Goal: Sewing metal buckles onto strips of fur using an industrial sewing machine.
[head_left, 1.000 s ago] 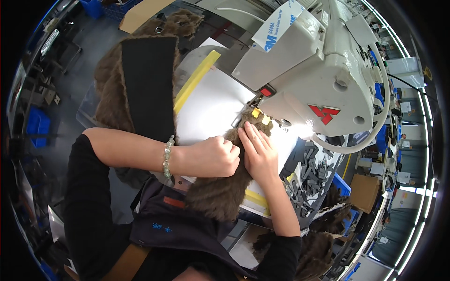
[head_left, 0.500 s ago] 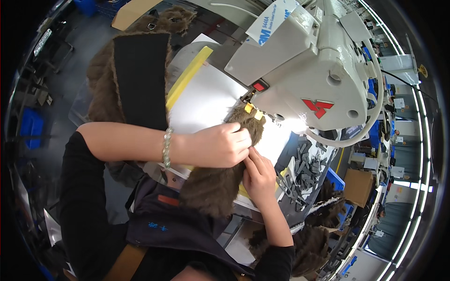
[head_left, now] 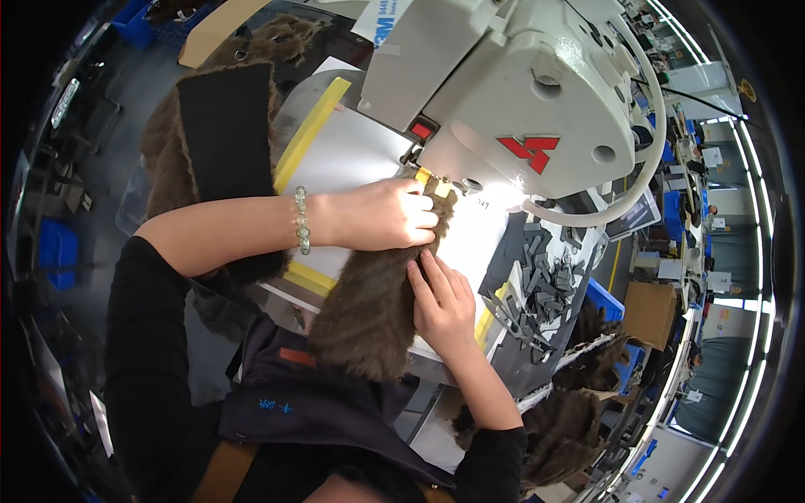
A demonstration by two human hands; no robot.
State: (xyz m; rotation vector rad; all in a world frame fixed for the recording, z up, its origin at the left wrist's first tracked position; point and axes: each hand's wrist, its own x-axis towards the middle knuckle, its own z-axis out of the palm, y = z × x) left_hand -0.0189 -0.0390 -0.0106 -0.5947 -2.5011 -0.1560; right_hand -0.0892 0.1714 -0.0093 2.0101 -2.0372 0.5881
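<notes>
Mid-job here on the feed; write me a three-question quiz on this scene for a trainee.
1. On which side is the beaded bracelet worn?
2. True or false: the left hand is nearer the sewing machine than the right hand is.
3. Seen from the person's side, the heap of dark grey pieces lies where relative to the brown fur piece? a) left; b) right; c) underneath.

Key: 1. left; 2. true; 3. b.
</notes>
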